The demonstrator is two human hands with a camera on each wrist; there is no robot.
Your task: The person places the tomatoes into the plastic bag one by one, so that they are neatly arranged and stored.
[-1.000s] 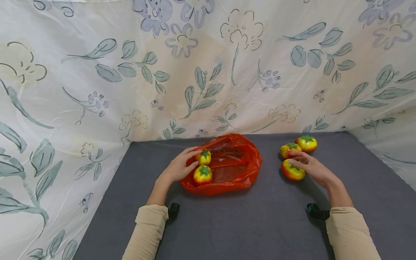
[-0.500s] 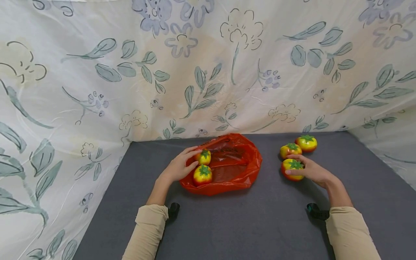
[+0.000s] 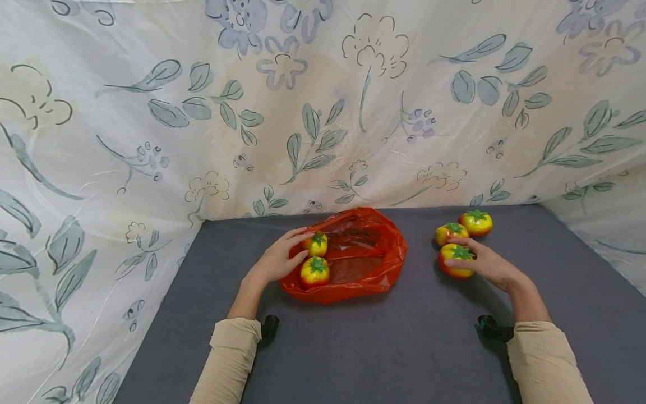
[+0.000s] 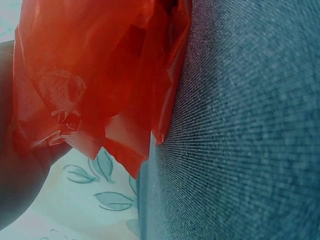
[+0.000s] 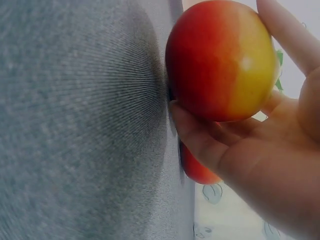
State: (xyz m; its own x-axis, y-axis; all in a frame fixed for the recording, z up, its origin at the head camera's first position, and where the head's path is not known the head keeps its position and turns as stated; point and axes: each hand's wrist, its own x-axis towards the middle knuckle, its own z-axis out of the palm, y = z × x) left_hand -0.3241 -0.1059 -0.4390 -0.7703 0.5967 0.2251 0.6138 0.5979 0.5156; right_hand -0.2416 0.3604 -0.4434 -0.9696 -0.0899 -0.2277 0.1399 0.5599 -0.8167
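A red plastic bag stands with its mouth spread wide at the middle of the table. Two glossy red-and-yellow fruits with green leafy tops sit inside at its left: a rear fruit and a front fruit. My left hand holds the bag's left rim, fingertips beside the rear fruit; in the left wrist view the bag wall covers most of the fingers. On the right, my right hand grips the nearest fruit between thumb and fingers, which reach round its sides, low at the table.
Behind the gripped fruit lie two more of the same kind, a left one and a right one. A dark grey cloth covers the table. Floral fabric hangs along its back and sides.
My right hand has come down round the nearest fruit, thumb now across its front, and the fruit has shifted slightly right and back. The left hand and bag stay put.
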